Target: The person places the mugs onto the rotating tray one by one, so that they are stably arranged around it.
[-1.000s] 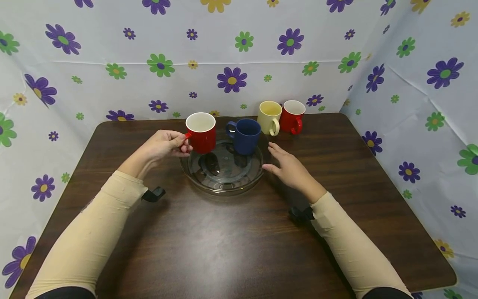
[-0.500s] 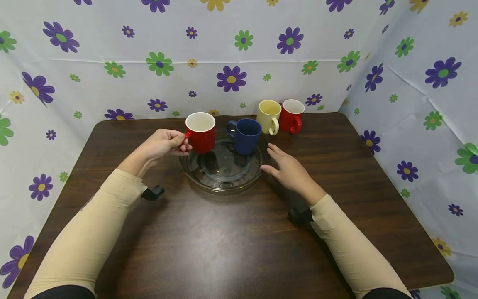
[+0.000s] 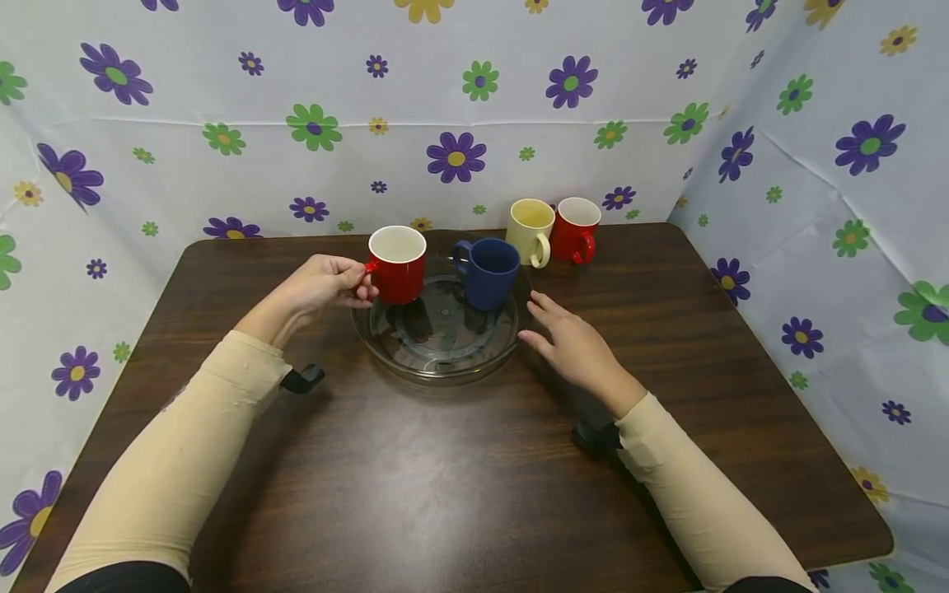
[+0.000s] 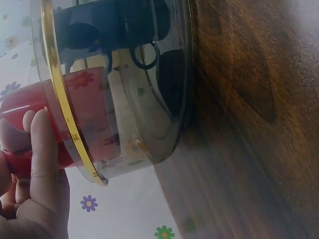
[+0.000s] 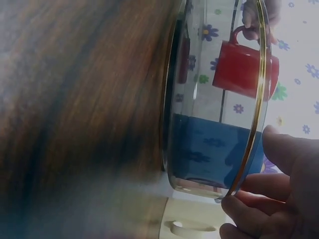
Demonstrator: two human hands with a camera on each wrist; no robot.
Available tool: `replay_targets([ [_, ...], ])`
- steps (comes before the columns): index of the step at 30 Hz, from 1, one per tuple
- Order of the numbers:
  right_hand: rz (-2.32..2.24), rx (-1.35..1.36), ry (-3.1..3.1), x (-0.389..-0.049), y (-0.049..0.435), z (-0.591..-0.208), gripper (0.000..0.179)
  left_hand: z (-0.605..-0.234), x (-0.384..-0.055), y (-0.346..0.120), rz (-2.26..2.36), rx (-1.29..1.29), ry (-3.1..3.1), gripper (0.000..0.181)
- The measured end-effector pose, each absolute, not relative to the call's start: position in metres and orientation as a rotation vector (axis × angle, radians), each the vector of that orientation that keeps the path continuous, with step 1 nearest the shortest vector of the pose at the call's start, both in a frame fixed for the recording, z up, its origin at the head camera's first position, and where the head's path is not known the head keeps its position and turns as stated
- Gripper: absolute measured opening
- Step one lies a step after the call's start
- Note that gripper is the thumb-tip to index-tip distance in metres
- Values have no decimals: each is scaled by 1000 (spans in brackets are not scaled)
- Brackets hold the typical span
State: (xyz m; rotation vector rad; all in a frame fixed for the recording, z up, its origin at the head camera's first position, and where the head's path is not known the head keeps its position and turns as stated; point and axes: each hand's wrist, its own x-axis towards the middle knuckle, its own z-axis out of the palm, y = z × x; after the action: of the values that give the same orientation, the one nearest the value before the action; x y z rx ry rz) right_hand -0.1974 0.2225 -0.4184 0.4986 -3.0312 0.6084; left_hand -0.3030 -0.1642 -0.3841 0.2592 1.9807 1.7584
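Observation:
A round, smoky clear tray [image 3: 439, 375] with raised walls and a gold rim stands on the table. My left hand [image 3: 317, 290] pinches the handle of a red mug [image 3: 400, 280] with a white inside. Seen from the right wrist, this mug's base hangs above the tray's floor, inside the wall. Beside it a blue mug [image 3: 489, 287] stands upright on the floor, its handle toward the red one. My right hand [image 3: 577, 350] is at the tray's right side, holding nothing, its fingertips right at the gold rim [image 5: 259, 84].
Behind the tray to the right, a pale yellow mug [image 3: 530, 235] and a second red mug [image 3: 577, 231] stand side by side near the table's back edge. Flower-printed cloth [image 3: 356, 156] hangs behind the dark wooden table [image 3: 430, 494] and along its right side.

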Motion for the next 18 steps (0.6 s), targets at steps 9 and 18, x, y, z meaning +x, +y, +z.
replay_targets([
  [9,550,494,-2996,-189,218,-420,60,-390,-310,-162,1761,277,1942,24],
  [18,494,507,-2945,-179,214,-416,50,-389,-316,-157,1732,355,1903,27],
])
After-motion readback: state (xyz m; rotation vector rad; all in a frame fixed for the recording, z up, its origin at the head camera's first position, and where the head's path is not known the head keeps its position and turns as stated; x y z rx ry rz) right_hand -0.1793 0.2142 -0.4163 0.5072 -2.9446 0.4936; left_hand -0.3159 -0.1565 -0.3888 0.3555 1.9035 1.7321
